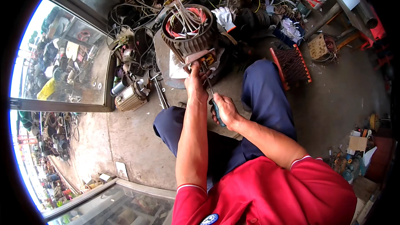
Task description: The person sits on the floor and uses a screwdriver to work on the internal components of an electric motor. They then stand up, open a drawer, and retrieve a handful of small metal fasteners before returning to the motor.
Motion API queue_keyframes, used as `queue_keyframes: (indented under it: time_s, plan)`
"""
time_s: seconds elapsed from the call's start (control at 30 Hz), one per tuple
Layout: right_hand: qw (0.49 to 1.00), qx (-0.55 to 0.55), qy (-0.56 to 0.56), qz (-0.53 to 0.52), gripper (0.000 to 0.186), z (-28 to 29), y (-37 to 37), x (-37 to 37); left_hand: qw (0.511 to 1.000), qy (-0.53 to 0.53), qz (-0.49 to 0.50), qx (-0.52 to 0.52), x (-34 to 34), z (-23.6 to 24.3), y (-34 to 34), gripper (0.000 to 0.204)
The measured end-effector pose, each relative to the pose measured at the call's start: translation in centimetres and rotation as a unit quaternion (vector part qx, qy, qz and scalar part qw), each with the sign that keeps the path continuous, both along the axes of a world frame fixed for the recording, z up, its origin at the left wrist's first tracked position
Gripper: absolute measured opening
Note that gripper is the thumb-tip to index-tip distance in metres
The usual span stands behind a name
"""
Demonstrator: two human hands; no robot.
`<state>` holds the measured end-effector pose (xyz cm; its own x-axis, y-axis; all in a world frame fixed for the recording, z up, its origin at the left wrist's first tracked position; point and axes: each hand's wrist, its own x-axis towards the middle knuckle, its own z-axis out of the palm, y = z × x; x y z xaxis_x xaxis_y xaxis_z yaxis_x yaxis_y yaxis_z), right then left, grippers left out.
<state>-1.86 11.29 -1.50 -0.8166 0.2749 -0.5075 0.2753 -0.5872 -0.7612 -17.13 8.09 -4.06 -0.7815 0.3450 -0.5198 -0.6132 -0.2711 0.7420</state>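
Observation:
A ribbed motor housing (179,45) with red and white wires (187,24) bunched in its top stands on a round base (175,82), with white cloth (177,71) beneath. My left hand (196,80) is closed at a small yellow-and-metal fitting (207,58) on the housing's near side; exactly what its fingers grip is hidden. My right hand (224,110) is wrapped round the dark teal handle of a long screwdriver (211,87), whose shaft runs up to that fitting beside my left fingers. Its tip cannot be clearly seen.
A red slotted motor core (291,66), a wooden block (318,48), white gloves (225,16) and tangled cables (137,29) surround me. A finned motor (130,98) and metal rods (159,91) lie left, beside a glass door frame (110,83). My bent knees (260,83) flank my arms.

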Motion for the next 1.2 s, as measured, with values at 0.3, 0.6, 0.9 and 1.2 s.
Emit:
queue_keyframes:
  time_s: [0.3, 0.6, 0.9, 1.2]
  plan:
    - [0.939, -0.334, 0.050, 0.060, 0.045, 0.5, 1.1, 0.2, 0.996, 0.018, -0.079, 0.042, -0.6, -1.1, -0.7, 0.073]
    - [0.980, -0.195, 0.010, -0.022, 0.035, -1.1, 0.1, 4.8, 0.997, -0.023, -0.048, 0.063, 0.4, 1.1, 0.3, 0.072]
    - [0.985, -0.145, 0.056, -0.072, 0.039, -1.1, 2.9, 4.4, 1.000, 0.021, 0.008, -0.015, 1.4, 1.9, 1.5, 0.074]
    - [0.993, -0.094, 0.046, -0.060, 0.037, -2.2, 2.7, 4.2, 0.995, 0.037, 0.049, -0.074, 1.7, 2.8, 2.1, 0.054]
